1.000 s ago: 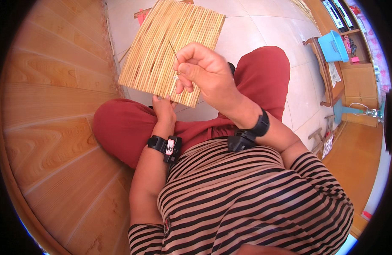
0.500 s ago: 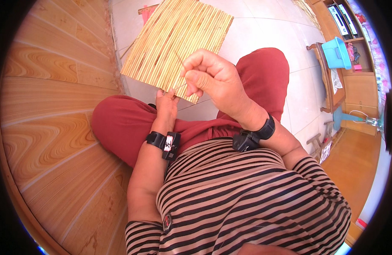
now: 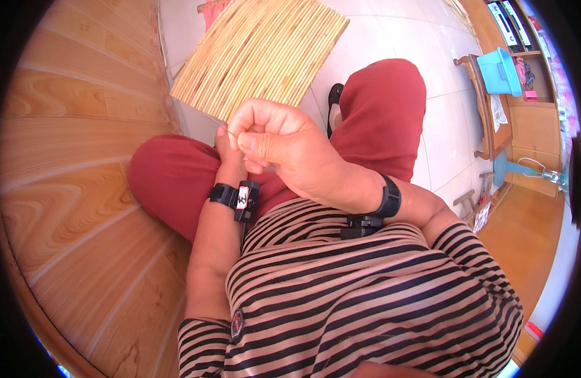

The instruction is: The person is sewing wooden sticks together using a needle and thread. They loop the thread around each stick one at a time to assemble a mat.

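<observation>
A flat mat of straw-coloured stalks (image 3: 259, 53), laid side by side, extends away from my hands above the floor. At its near edge is my left hand (image 3: 229, 154), closed on the mat there; my right hand covers most of its fingers. My right hand (image 3: 281, 145) is in front of the mat's near edge, thumb and forefinger pinched together. A thin dark needle-like strand (image 3: 216, 122) runs from this pinch toward the near edge of the mat. It is too fine to tell whether it is needle, wire or thread.
My knees in red trousers (image 3: 385, 120) are spread on both sides. A wood-patterned panel (image 3: 70, 157) borders the left. On the right, a light blue bin (image 3: 498, 72) stands on a wooden stool (image 3: 476, 113) beside a cabinet (image 3: 533, 135). Pale floor tiles (image 3: 391, 38) lie beyond.
My right hand has come down and left, toward my left hand, with the thin strand in its pinch. The mat has shifted slightly, and my left hand has moved a little left.
</observation>
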### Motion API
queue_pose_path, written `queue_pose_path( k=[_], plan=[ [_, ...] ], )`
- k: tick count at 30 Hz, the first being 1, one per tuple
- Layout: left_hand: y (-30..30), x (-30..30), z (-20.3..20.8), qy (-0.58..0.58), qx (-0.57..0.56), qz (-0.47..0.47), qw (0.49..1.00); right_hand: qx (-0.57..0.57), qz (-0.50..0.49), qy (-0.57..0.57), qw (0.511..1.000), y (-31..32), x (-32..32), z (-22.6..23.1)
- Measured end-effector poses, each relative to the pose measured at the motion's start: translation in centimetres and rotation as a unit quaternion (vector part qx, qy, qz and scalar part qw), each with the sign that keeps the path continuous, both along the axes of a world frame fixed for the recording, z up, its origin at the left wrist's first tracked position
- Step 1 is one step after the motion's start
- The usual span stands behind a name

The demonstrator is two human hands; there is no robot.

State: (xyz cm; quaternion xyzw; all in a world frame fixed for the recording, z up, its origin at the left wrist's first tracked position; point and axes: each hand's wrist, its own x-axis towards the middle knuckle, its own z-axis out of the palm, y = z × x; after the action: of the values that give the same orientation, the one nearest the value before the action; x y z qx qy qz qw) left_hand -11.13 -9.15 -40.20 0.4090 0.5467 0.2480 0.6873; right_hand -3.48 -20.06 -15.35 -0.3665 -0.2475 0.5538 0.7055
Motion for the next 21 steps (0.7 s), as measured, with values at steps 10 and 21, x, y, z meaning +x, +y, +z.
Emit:
queue_pose_path(
  k=[10,21],
  plan=[
    [-6.4,1.7,10.5,-0.253,-0.107,0.095,0.957,0.112,0.001,-0.086,0.990,1.6,0.2,2.0],
    [2.2,-1.9,14.5,-0.257,0.142,-0.104,0.950,0.378,-0.108,-0.144,0.908,-2.3,5.7,4.5]
  ],
)
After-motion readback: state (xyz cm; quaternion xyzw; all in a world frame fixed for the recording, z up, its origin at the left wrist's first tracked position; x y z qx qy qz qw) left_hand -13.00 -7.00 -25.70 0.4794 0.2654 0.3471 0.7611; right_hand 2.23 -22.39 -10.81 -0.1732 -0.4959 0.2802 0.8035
